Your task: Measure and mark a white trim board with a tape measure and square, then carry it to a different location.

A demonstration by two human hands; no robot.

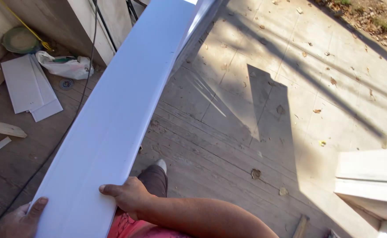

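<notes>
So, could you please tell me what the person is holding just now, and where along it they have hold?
A long white panel, held at its near end: the left hand grips the left edge, the right hand the right edge, with its fingers lying on top.

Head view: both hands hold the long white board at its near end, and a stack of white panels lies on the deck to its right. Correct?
Not quite. The head view shows the panels lying left of the board, not right. The left hand and right hand do hold its near end.
</notes>
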